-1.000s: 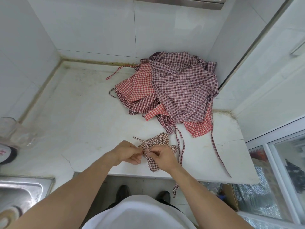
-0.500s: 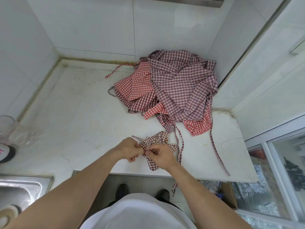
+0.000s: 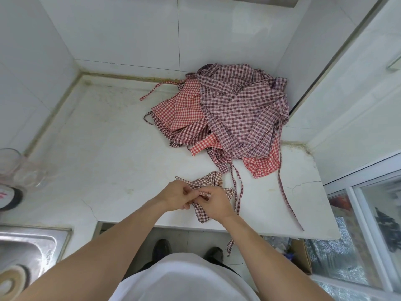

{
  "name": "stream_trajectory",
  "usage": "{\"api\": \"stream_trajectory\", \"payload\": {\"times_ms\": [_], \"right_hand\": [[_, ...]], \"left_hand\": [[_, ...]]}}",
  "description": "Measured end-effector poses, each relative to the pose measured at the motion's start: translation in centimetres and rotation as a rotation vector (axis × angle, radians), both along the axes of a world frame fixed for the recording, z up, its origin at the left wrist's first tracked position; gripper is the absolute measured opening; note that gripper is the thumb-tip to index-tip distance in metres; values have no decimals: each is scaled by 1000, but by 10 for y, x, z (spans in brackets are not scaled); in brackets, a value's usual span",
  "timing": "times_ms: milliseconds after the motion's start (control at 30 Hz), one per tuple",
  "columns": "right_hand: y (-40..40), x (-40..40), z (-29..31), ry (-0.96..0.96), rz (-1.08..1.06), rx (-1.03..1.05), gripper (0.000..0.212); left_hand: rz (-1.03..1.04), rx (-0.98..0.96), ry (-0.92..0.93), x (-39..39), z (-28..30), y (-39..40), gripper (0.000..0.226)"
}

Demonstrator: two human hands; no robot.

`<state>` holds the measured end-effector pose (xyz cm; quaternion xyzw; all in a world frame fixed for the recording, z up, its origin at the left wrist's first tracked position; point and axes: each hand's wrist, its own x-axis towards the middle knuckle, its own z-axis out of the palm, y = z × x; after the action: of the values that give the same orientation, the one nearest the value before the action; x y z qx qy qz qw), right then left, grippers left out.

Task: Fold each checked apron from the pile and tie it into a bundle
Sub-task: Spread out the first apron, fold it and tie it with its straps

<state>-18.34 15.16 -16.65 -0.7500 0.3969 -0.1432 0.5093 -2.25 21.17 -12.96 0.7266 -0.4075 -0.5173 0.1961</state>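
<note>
A small bundle of brown-and-white checked apron [image 3: 211, 181] lies near the front edge of the white counter [image 3: 97, 153]. My left hand [image 3: 176, 195] and my right hand [image 3: 217, 202] meet over it, both pinching its checked strap between fingers and thumb. One strap end sticks out left beyond my left hand, and another piece of it hangs below my right hand. Behind, at the back right, sits the pile of checked aprons [image 3: 234, 118], red-and-white ones under purple-checked ones, with long straps trailing toward the counter's front.
A steel sink [image 3: 26, 253] lies at the lower left, with clear glassware [image 3: 17, 168] on the counter's left edge. Tiled walls close the back and left. A window frame [image 3: 364, 192] stands right. A strap [image 3: 288, 198] hangs over the front-right counter edge.
My hands have stayed over the small bundle, working the strap with small finger movements. The pile has not moved.
</note>
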Motion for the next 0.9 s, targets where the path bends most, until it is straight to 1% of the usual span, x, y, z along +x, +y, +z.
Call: {"api": "stream_trajectory", "payload": {"times_ms": [67, 100, 167, 233, 400, 500, 600, 667, 800, 900], "right_hand": [[0, 0, 1, -14, -13, 13, 12], [-1, 0, 1, -13, -14, 22, 12], [-2, 0, 3, -10, -29, 54, 11], [-3, 0, 6, -8, -56, 87, 9], [-5, 4, 14, 53, -40, 104, 25], [-10, 8, 20, 87, -47, 184, 20], [-15, 11, 24, 85, -52, 296, 17], [-18, 10, 24, 84, -71, 348, 13], [-19, 9, 22, 118, -95, 325, 11], [-16, 9, 21, 115, -123, 285, 13]], "left_hand": [[122, -63, 92, 1, -4, 2, 16], [179, -79, 144, 2, -5, 3, 13], [260, -71, 230, 3, -6, 7, 11], [281, -41, 264, 4, -7, 10, 13], [102, -12, 131, 5, -8, 11, 12], [26, -42, 15, 0, -3, 4, 7], [-33, -63, -144, -5, -4, -2, 19], [-61, -67, -217, -6, -6, -3, 22], [-98, -100, -210, -3, -7, -2, 17], [-123, -113, -206, 3, -5, -2, 19]]}}
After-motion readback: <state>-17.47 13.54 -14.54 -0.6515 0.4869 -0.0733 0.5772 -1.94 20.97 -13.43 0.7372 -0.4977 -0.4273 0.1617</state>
